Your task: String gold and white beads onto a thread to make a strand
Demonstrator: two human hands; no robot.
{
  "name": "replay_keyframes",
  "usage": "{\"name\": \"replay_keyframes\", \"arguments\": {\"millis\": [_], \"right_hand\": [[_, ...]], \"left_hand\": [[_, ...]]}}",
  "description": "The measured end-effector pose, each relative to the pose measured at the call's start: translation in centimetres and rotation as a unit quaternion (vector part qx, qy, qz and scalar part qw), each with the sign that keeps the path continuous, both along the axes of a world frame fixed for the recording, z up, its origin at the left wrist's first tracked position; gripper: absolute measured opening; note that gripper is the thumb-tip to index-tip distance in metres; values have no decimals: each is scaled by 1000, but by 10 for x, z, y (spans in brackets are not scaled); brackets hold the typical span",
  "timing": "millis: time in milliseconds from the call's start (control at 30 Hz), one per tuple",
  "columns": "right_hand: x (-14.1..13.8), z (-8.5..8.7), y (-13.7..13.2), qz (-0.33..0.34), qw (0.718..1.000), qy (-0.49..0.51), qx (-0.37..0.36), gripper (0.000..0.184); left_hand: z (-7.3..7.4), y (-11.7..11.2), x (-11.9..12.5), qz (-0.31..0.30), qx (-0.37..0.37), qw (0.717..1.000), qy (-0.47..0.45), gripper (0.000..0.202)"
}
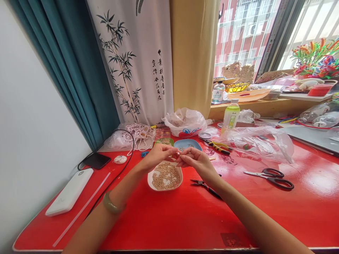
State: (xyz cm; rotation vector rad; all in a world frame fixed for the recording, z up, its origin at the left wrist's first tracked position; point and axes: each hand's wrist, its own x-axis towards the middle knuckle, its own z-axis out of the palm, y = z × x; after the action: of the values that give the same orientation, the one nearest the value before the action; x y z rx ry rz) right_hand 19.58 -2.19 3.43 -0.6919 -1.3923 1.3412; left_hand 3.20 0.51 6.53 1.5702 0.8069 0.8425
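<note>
The red surface (pixel 265 218) spreads glossy beneath everything, catching a bright patch of window light on its right side. Over its middle, the person's two forearms reach in, the left one wearing a greenish bangle (pixel 111 203). The left hand (pixel 161 152) and the right hand (pixel 194 158) meet fingertip to fingertip, each with thumb and forefinger drawn together, pinching at the same tiny spot.

Just below them sits a white bowl (pixel 150 179), rounded-square in outline, pale and smooth along its rim. Behind the hands is a blue dish (pixel 178 143) with small pieces in it, and to its left a smaller green dish (pixel 172 142), both partly hidden by the fingers. Pliers (pixel 212 192) with dark handles lie right of the bowl, partly under the right forearm.

The golden beads (pixel 173 176) in the bowl are small, round and shiny, strewn in a loose layer with white gaps showing between. Smallest is the white piece (pixel 178 153) between the two hands' fingertips, above the bowl's far rim: pale, bright, seemingly rounded, too small for its exact shape to be told.
</note>
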Motion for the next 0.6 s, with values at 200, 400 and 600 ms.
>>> {"name": "replay_keyframes", "arguments": {"millis": [200,400,600], "right_hand": [[1,0,2,-10,1000,6,11,16],[2,-8,10,-23,998,-55,-12,17],[9,-22,20,-115,947,-298,32,14]], "left_hand": [[4,1,-1,28,-31,999,-33,33],[2,10,-4,129,-17,980,-152,20],[-3,16,-1,137,-54,967,-208,28]]}}
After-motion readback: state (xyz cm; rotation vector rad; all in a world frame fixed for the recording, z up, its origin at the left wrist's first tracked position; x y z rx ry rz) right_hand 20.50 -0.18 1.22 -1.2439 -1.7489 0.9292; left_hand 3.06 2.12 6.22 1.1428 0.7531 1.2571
